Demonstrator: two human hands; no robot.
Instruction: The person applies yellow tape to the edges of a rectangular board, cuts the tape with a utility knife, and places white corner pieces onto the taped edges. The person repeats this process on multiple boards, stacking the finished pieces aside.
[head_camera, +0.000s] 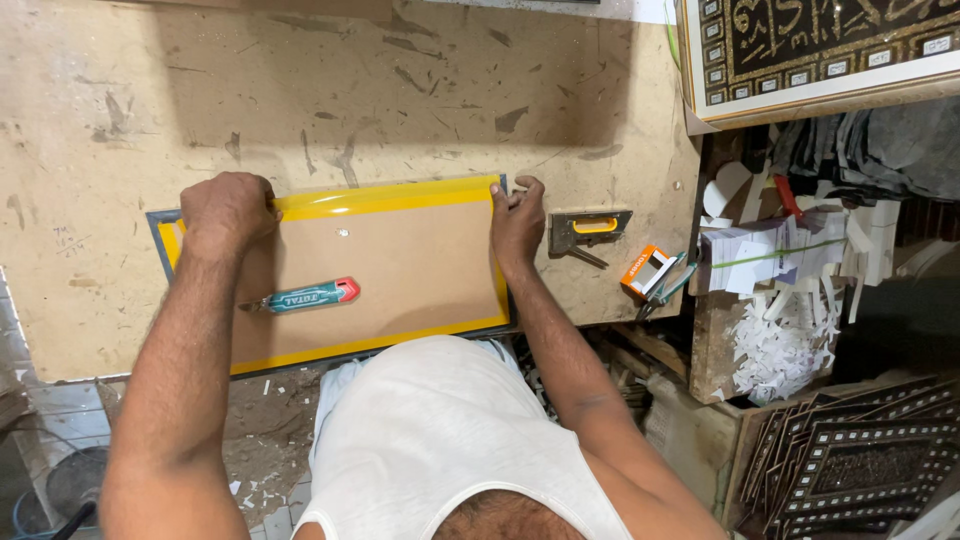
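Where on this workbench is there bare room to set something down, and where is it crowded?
Free: the wide bare stretch of workbench beyond the yellow frame, and the frame's brown backing right of the screwdriver. Crowded: the right edge, with the staple gun by the right hand, the orange box and paper scraps.

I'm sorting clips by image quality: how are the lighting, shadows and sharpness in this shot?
Head view: sharp overall, with no motion blur on the left hand or right hand; a broad soft shadow crosses the scuffed tan board worktop above the yellow-edged brown backing panel, whose yellow strip shows mild glare; the lower left floor is dim; straight edges bow slightly.
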